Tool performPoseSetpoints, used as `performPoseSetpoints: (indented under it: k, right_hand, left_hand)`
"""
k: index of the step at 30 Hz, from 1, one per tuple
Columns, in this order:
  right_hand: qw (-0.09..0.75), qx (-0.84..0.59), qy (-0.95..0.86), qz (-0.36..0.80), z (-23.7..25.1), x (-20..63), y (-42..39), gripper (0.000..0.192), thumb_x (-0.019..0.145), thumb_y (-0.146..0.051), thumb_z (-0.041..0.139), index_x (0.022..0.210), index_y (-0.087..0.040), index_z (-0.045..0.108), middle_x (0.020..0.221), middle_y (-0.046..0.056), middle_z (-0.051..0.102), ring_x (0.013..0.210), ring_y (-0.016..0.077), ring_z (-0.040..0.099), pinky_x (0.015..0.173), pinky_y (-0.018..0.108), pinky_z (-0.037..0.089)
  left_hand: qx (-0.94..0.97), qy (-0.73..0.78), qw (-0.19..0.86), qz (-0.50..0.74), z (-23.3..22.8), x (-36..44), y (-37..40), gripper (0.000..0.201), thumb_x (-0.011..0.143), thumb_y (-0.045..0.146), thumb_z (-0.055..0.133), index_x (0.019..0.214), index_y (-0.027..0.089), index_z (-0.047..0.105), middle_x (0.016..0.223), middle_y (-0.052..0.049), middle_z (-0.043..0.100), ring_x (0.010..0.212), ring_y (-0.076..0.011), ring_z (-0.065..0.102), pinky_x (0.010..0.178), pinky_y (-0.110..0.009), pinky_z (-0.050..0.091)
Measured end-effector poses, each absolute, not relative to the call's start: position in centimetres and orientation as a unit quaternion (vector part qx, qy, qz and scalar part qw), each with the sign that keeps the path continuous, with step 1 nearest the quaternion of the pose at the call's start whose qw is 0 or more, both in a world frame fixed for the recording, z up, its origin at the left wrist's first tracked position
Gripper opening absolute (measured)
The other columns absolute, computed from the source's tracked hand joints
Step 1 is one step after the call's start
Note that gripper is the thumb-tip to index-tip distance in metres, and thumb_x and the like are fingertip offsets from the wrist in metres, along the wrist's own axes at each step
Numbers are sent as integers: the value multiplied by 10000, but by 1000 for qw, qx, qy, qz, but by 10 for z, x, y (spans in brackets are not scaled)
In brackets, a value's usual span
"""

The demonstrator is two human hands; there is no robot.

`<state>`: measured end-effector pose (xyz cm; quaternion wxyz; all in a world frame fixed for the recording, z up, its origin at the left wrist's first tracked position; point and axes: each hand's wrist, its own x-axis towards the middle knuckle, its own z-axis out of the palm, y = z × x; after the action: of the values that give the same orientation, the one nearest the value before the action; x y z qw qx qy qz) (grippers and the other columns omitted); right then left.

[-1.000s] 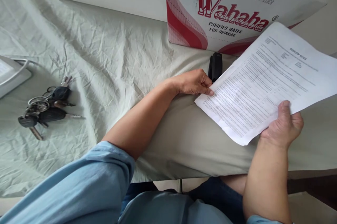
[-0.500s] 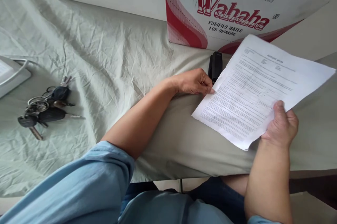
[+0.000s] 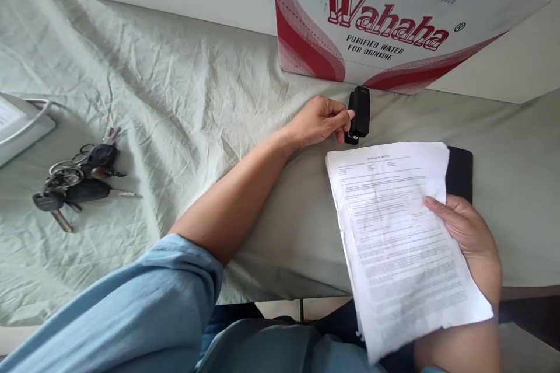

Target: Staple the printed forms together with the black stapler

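Note:
My left hand [image 3: 321, 121] grips a small black stapler [image 3: 359, 114] that is lifted at one end, just in front of the cardboard box. My right hand [image 3: 466, 233] rests flat on the right edge of a stack of printed papers [image 3: 402, 239], which lies lengthwise toward me and hangs over the table's front edge. A black flat object [image 3: 459, 173] pokes out from under the stack's far right corner.
A white and red cardboard box [image 3: 371, 23] printed "Wahaha purified water" stands at the back. A bunch of keys [image 3: 74, 177] lies on the wrinkled pale green cloth [image 3: 175, 98] at left. A white device with a cable [image 3: 20, 125] sits at the far left edge.
The papers were held up tilted in my right hand; now they are turned and laid down toward me. My left hand left the paper edge and took hold of the stapler.

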<state>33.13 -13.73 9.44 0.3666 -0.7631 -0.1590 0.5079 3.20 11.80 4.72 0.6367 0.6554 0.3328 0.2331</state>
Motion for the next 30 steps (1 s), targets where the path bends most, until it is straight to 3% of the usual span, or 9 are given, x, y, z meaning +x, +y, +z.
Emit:
performPoseSetpoints:
  k: [5, 10, 12, 17, 19, 21, 25, 27, 30]
  right_hand:
    - [361, -754, -158, 525, 93, 330, -131, 537, 744, -604, 1168, 1056, -209, 983, 1074, 154, 975, 943, 354, 967, 811, 376, 798]
    - [382, -758, -162, 503, 90, 330, -129, 535, 747, -600, 1163, 1074, -220, 977, 1121, 150, 979, 1102, 399, 972, 957, 437, 814]
    - [391, -758, -170, 493, 89, 330, -131, 541, 737, -611, 1165, 1072, -230, 976, 1149, 143, 981, 1129, 399, 971, 988, 444, 813]
    - [396, -761, -197, 474, 84, 331, -133, 555, 742, -659, 1156, 1085, -263, 971, 1112, 98, 983, 1091, 371, 973, 901, 431, 824]
    - [393, -769, -201, 463, 78, 334, -133, 606, 702, -686, 1165, 1072, -251, 962, 1025, 88, 972, 1012, 373, 968, 835, 458, 826]
    - [388, -777, -200, 454, 72, 337, -132, 666, 649, -710, 1177, 1056, -233, 952, 958, 89, 957, 946, 380, 955, 789, 491, 821]
    - [382, -789, -211, 433, 65, 340, -129, 749, 618, -752, 1175, 1096, -221, 948, 978, 100, 957, 886, 360, 936, 712, 452, 787]
    - [385, -791, -226, 418, 64, 339, -127, 789, 616, -798, 1159, 1125, -232, 952, 1000, 92, 961, 876, 341, 930, 678, 416, 765]
    - [394, -795, -247, 389, 65, 336, -123, 766, 623, -842, 1135, 1094, -264, 954, 974, 57, 953, 858, 316, 913, 691, 414, 763]
  left_hand:
    - [716, 331, 568, 234, 44, 34, 118, 435, 1162, 448, 713, 816, 184, 721, 751, -32, 809, 659, -116, 554, 707, -290, 449]
    - [760, 348, 478, 270, 31, 37, 121, 341, 1155, 353, 615, 869, 202, 723, 845, -22, 801, 749, -142, 601, 799, -324, 462]
    - [778, 348, 448, 270, 29, 37, 122, 354, 1143, 363, 607, 827, 217, 671, 805, -11, 720, 759, -153, 562, 800, -347, 426]
    - [806, 290, 471, 212, 38, 31, 121, 596, 1149, 487, 592, 678, 249, 314, 685, 27, 288, 699, -145, 303, 753, -375, 291]
    - [807, 269, 487, 197, 41, 29, 122, 632, 1137, 520, 610, 668, 248, 286, 688, 29, 252, 697, -142, 278, 748, -374, 277]
    - [811, 258, 491, 188, 41, 27, 124, 554, 1086, 467, 663, 649, 239, 411, 656, 36, 332, 687, -140, 320, 744, -367, 302]
    - [820, 244, 485, 180, 35, 27, 129, 188, 968, 285, 709, 818, 216, 800, 693, 32, 670, 706, -144, 522, 777, -336, 410]
    - [817, 240, 492, 181, 32, 27, 130, 168, 956, 276, 739, 856, 207, 856, 754, 18, 766, 741, -147, 600, 802, -324, 450]
    - [803, 245, 511, 185, 31, 27, 131, 120, 918, 257, 796, 849, 200, 877, 778, 16, 802, 758, -144, 639, 817, -314, 481]
